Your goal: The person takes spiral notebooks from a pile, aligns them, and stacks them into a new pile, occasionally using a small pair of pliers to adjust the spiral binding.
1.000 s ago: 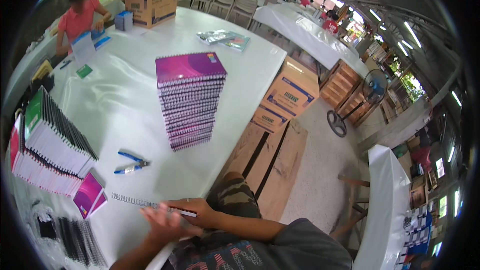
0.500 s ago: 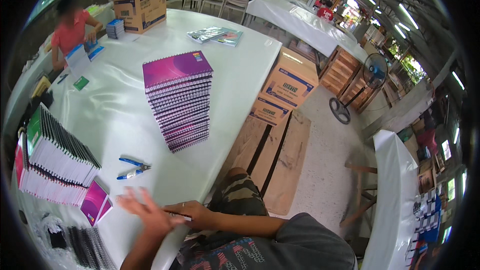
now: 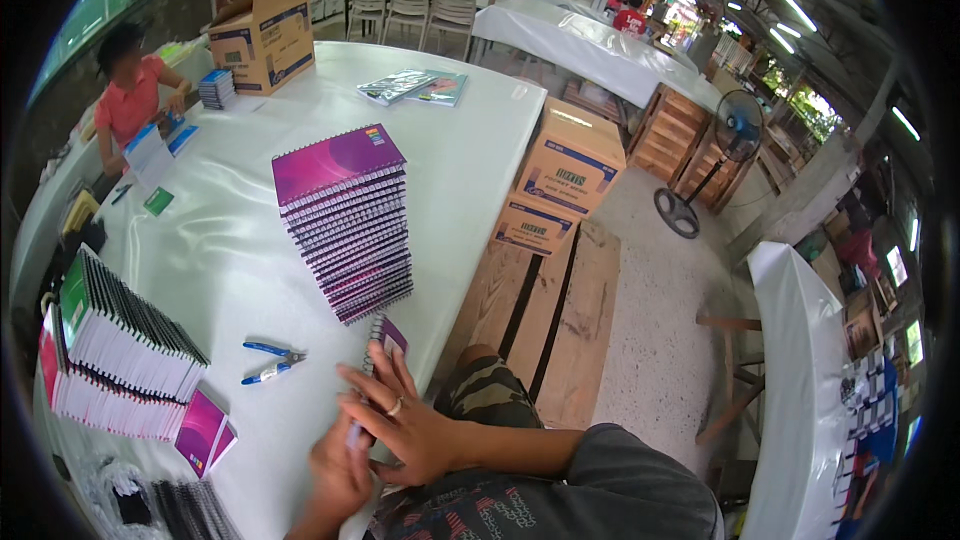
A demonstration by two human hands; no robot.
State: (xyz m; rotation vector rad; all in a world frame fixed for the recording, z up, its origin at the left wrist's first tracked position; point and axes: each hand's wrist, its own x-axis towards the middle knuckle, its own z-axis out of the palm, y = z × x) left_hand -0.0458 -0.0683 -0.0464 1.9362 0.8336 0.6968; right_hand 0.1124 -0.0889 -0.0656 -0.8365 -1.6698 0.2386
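A small purple spiral notebook (image 3: 394, 333) lies near the table edge, close to the foot of the tall stack. My right hand (image 3: 408, 432), with a ring on one finger, reaches across it with fingers curled over its cover. At its near end my left hand (image 3: 338, 468) grips the binding side, fingers bent. Most of the notebook is hidden under both hands. The tall stack of purple spiral notebooks (image 3: 345, 230) stands just beyond. Blue-handled pliers (image 3: 272, 362) rest on the table to the left. Past them sits a loose purple notebook (image 3: 204, 430) beside a leaning notebook pile (image 3: 125, 355).
Loose black spiral coils (image 3: 190, 510) and clear plastic (image 3: 100, 485) lie at the lower left. Across the table a person (image 3: 135, 100) handles blue booklets near an open carton (image 3: 262, 45). Closed cartons (image 3: 570, 165) stand on a wooden bench (image 3: 585, 320) to the right.
My left hand, spread above the table before, has come down to the notebook. My right hand has moved forward over it, and the purple cover now shows beside the tall stack.
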